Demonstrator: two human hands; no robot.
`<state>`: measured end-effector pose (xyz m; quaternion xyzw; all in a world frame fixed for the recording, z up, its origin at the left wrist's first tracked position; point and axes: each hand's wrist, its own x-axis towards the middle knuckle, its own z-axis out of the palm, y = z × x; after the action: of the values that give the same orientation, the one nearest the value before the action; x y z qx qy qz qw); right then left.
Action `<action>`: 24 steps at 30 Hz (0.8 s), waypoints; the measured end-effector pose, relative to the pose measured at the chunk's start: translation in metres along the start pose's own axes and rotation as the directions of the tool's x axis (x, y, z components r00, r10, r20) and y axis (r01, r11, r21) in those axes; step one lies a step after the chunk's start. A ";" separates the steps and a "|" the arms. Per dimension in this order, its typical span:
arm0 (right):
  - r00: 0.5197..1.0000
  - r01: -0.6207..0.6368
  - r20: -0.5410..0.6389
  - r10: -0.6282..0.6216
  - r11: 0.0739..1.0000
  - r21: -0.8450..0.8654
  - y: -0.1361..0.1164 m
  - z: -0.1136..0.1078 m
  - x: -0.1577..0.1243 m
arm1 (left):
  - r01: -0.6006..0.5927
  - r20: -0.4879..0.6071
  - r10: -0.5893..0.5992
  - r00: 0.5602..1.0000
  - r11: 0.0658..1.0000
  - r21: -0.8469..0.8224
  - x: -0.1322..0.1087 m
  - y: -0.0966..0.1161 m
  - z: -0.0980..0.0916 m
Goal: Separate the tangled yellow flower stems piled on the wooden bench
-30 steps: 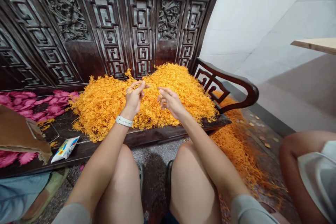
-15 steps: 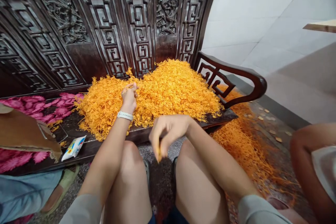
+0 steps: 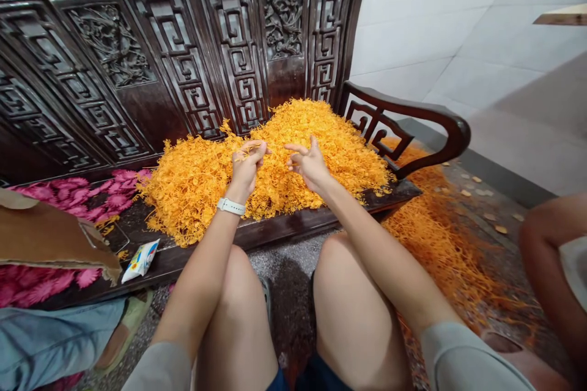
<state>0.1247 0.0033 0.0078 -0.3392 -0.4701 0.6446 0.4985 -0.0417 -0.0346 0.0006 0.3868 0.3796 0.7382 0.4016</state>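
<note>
A big heap of yellow-orange stringy flower pieces covers the right part of the dark wooden bench seat. Above it, my left hand, with a pale watch band at the wrist, is closed around a few of these yellow flower pieces, whose thin ends stick out at the fingers. My right hand hovers over the heap just to the right of it, palm turned inward. Its fingers are spread and I see nothing in them. A small gap separates the two hands.
Pink flowers lie on the bench's left side by a cardboard box. A white packet rests at the seat's front edge. Orange strands cover the floor beyond the armrest. Other people's limbs show at both sides.
My right hand has risen from between my knees to the heap, and its pinch on a small yellow piece has opened. My left hand has shifted slightly right, still holding its pieces.
</note>
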 end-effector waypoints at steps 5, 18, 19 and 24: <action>0.998 -0.056 -0.007 0.056 0.982 -0.180 0.002 -0.006 0.006 | 0.012 0.024 -0.015 1.000 0.994 0.109 -0.004 -0.009 0.007; 0.998 -0.019 0.058 0.030 0.983 -0.181 0.002 -0.011 0.007 | -0.007 -0.042 0.013 0.999 0.991 0.135 -0.008 -0.014 0.013; 0.994 -0.008 0.108 0.031 0.978 -0.211 0.006 -0.011 0.007 | -0.003 -0.049 0.010 0.999 0.991 0.136 -0.008 -0.014 0.012; 0.955 0.152 0.285 -0.084 0.962 -0.228 0.008 -0.012 0.003 | 0.001 -0.048 0.005 0.999 0.993 0.115 -0.008 -0.015 0.010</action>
<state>0.1324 0.0088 -0.0040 -0.2778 -0.6306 0.5902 0.4206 -0.0252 -0.0328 -0.0105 0.3918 0.4304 0.7247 0.3687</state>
